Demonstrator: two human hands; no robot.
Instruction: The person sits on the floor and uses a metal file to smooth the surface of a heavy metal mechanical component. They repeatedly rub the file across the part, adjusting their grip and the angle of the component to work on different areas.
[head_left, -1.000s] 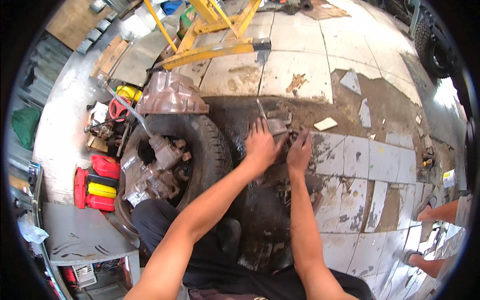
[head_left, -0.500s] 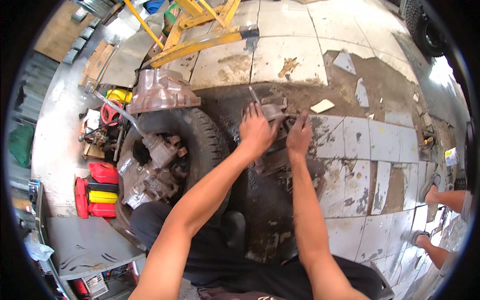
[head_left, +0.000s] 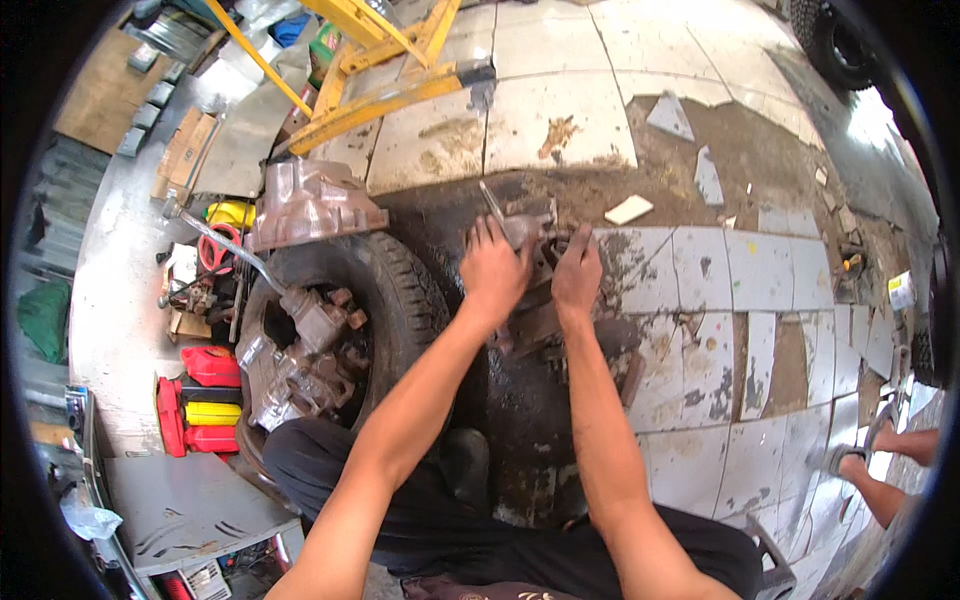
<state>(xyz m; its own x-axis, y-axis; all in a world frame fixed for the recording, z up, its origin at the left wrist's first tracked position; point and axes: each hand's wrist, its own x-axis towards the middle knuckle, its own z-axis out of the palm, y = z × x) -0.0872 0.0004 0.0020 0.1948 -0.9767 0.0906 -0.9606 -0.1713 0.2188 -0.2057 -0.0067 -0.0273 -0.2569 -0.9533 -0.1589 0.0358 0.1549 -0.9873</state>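
A greasy grey metal part with a rounded body (head_left: 519, 230) lies low over the dark, oily floor patch, and a thin metal rod (head_left: 489, 199) slants up from beside it. My left hand (head_left: 493, 268) is closed around the left side of this part, the fingertips at the rod's base. Just to the right, my right hand (head_left: 577, 277) is curled in a pinch at the part's other side; what sits in its fingers is too dark to make out. Beneath my hands are more dirty metal pieces (head_left: 535, 325), partly covered.
Left of my arms, a tyre (head_left: 412, 285) holds a metal gear housing (head_left: 300, 370) with a long lever. A rusty bell-shaped casing (head_left: 312, 205) rests behind it. Yellow stand legs (head_left: 380, 110) stand at the back, broken tiles (head_left: 700, 270) lie right, and another person's feet (head_left: 858, 457) are at far right.
The view has shifted slightly, so the floor and objects sit further left. Both hands stay at the metal part, with the right fingers slightly more curled. The other person's feet have moved closer together.
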